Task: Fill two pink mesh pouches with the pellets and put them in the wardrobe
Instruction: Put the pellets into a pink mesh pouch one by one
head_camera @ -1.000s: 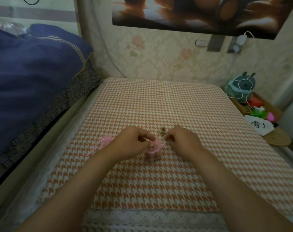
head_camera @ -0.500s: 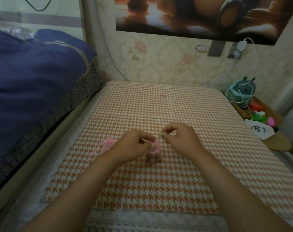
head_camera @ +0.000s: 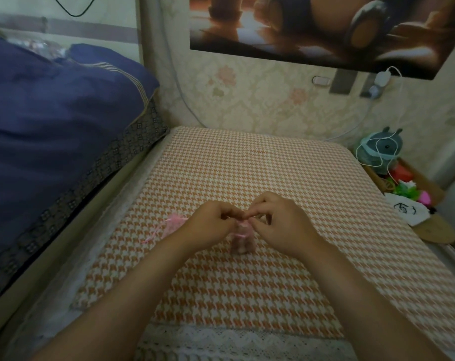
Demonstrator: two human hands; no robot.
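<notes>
A small pink mesh pouch [head_camera: 242, 242] stands upright on the orange houndstooth table cover [head_camera: 247, 168], with dark pellets showing through its mesh. My left hand [head_camera: 208, 225] and my right hand [head_camera: 281, 222] meet above it, both pinching its gathered top. A second pink mesh pouch [head_camera: 173, 224] with a loose ribbon lies flat just left of my left hand, partly hidden by it. The loose pellets on the cover are hidden behind my right hand.
A bed with a dark blue duvet [head_camera: 52, 121] runs along the left. At the right edge sit a teal plush toy [head_camera: 380, 149], a white cable, colourful small items [head_camera: 408, 188] and a round wooden mat [head_camera: 437, 230]. A wallpapered wall stands behind the table.
My hands have drawn closer together over the pouch's top. The small pile of pellets seen a second ago is now covered by my right hand.
</notes>
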